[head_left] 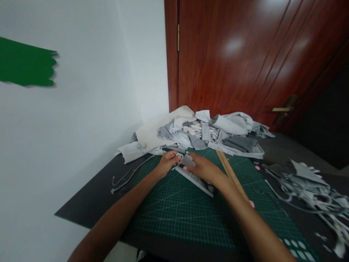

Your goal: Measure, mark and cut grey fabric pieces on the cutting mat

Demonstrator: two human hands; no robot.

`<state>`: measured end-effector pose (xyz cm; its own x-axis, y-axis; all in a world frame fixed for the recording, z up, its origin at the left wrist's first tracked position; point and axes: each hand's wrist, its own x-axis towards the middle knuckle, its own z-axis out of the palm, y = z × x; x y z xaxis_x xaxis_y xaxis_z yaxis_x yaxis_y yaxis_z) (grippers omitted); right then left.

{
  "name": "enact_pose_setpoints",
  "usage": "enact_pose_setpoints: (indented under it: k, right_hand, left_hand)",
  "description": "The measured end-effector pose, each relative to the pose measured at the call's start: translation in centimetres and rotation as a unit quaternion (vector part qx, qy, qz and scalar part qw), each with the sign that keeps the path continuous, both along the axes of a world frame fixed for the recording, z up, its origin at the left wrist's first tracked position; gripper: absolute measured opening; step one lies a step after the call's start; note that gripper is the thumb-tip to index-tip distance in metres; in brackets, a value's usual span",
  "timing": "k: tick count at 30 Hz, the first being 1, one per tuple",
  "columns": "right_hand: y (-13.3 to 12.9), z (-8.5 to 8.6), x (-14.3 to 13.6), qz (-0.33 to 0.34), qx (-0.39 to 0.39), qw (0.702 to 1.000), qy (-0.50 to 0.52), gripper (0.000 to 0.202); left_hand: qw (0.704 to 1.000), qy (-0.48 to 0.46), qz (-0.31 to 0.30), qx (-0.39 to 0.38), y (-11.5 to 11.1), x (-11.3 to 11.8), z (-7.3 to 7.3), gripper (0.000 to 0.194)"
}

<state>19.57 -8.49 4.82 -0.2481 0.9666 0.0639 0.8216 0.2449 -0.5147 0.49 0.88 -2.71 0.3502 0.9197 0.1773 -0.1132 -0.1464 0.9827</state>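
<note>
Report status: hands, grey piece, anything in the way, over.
Left hand fingers closed at far end of grey piece; right hand spread over it. Wooden ruler to the right, fabric heap beyond; neither appears to block.

Shows dark green with a pale grid on the cutting mat (177, 214), grey with a paler edge on the fabric piece (188, 160) over it, tan on the ruler (233, 177), black on the tabletop (95, 189), pale to dark grey on the fabric pile (205, 131) behind it and reddish brown on the door (231, 72).
</note>
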Motion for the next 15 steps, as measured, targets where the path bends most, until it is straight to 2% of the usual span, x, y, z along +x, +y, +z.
enact_pose_setpoints:
  k: [2,4,7,9,12,13,15]
  right_hand:
    - [0.7,-0.8,-0.7,0.036,0.032,0.99,0.132,0.037]
    - [1.2,-1.3,-1.1,0.038,0.039,0.979,0.198,0.018]
    - [1.6,-1.2,-0.8,-0.002,0.068,0.974,0.218,0.014]
    - [1.8,-0.5,0.1,-0.019,0.087,0.972,0.216,0.014]
    - [1.9,1.2,2.9,-0.043,0.076,0.975,0.205,0.012]
    - [1.7,1.9,4.4,-0.06,0.066,0.975,0.201,0.009]
    - [0.9,3.4,8.1,-0.092,0.04,0.976,0.192,0.003]
  left_hand:
    - [1.0,-0.008,-0.011,0.008,-1.0,0.6,0.3,0.044]
    - [0.999,-0.019,-0.034,0.017,-1.7,1.0,0.4,0.044]
    - [0.997,-0.011,-0.064,0.044,-2.0,1.3,0.0,0.045]
    - [0.996,0.009,-0.056,0.066,-1.8,1.3,-0.5,0.046]
    - [0.987,0.077,0.017,0.138,-1.2,0.9,-1.2,0.043]
    - [0.974,0.12,0.042,0.185,-0.9,0.6,-1.4,0.041]
    - [0.928,0.221,0.057,0.295,-0.5,0.1,-1.7,0.039]
